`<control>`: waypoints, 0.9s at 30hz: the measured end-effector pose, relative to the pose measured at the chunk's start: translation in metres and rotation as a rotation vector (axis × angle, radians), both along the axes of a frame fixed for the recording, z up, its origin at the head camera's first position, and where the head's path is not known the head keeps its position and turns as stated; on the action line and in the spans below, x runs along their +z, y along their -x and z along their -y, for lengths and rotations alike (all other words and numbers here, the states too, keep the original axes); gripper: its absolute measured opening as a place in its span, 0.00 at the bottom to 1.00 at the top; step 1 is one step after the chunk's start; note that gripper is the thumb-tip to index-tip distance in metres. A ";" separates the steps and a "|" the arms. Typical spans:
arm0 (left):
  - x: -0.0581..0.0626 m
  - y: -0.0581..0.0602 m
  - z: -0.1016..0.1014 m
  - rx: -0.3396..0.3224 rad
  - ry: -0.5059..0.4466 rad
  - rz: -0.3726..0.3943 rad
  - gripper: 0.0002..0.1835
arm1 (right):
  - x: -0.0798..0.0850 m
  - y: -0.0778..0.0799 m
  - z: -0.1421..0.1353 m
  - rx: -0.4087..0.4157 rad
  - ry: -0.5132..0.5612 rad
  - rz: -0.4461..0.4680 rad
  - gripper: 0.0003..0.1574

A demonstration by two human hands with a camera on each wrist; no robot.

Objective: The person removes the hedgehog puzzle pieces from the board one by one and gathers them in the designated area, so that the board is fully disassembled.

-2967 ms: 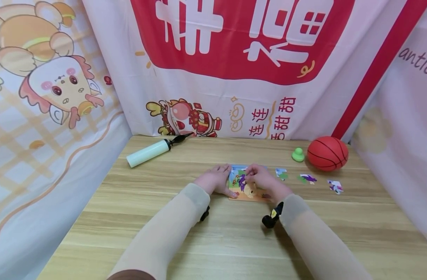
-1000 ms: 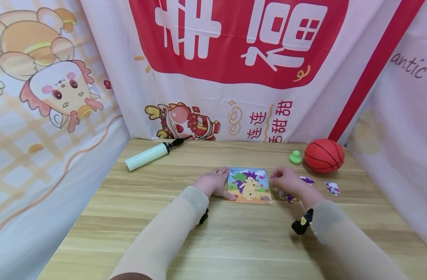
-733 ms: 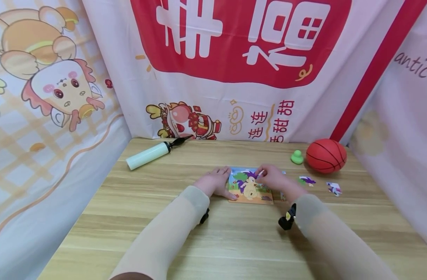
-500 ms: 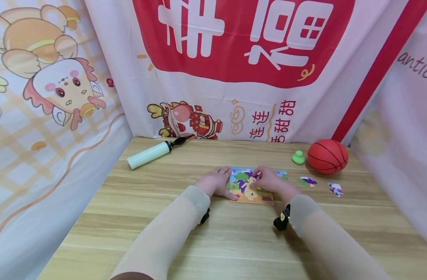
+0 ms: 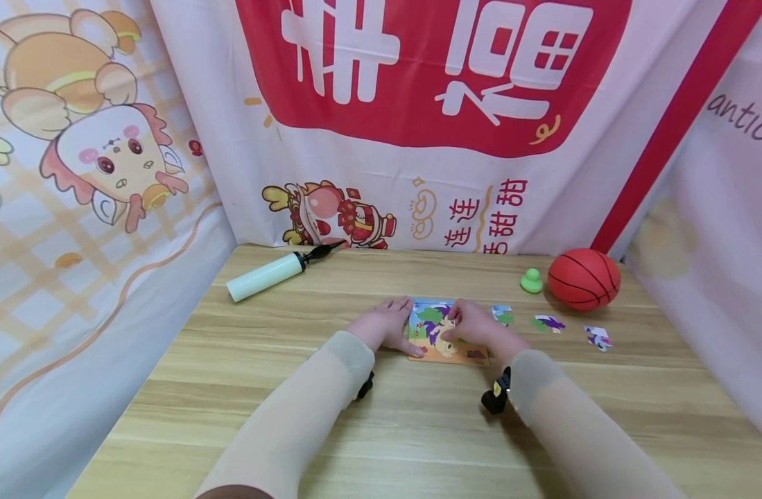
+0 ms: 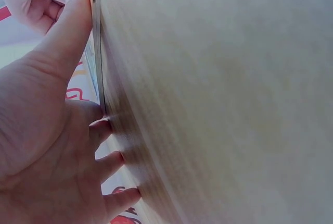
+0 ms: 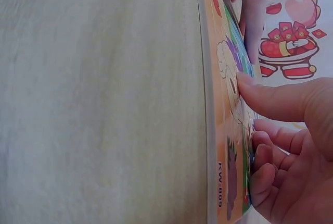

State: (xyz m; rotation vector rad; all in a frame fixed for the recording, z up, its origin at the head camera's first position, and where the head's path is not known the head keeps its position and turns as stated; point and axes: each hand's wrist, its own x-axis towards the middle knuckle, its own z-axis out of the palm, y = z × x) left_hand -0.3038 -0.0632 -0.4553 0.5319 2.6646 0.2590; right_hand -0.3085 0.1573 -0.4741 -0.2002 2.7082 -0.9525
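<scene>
A square jigsaw board (image 5: 444,357) with a purple-spined hedgehog picture lies flat on the table. My left hand (image 5: 385,324) is spread along its left side. In the left wrist view that hand's thumb (image 6: 73,26) rests on the board's edge, and the fingertips touch the wood beside it. My right hand (image 5: 480,329) is over the board's right half, pinching a jigsaw piece against the picture; the hand mostly hides the piece. The right wrist view shows its thumb (image 7: 268,100) on the picture and the other fingers curled at the surface.
Loose jigsaw pieces lie to the right: a blue-green piece (image 5: 502,314), a purple-green piece (image 5: 549,323) and a purple-white piece (image 5: 598,337). Behind them are a green knob-shaped object (image 5: 532,281) and a red basketball (image 5: 584,278). A hand pump (image 5: 267,276) lies back left. Printed cloth (image 5: 430,166) walls the table.
My right hand was beside the board's right edge one second ago, then moved left onto the picture and lowered slightly. My left hand stays on the board's left side.
</scene>
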 end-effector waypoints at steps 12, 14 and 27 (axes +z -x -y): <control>-0.002 0.001 0.000 -0.001 0.008 -0.001 0.66 | 0.000 -0.001 0.000 -0.009 0.026 0.005 0.27; -0.002 0.001 0.000 0.001 0.007 -0.002 0.66 | 0.000 -0.001 -0.001 -0.008 0.024 0.005 0.29; -0.003 0.001 0.000 -0.003 0.010 -0.004 0.65 | 0.002 -0.005 -0.004 -0.014 0.106 0.028 0.23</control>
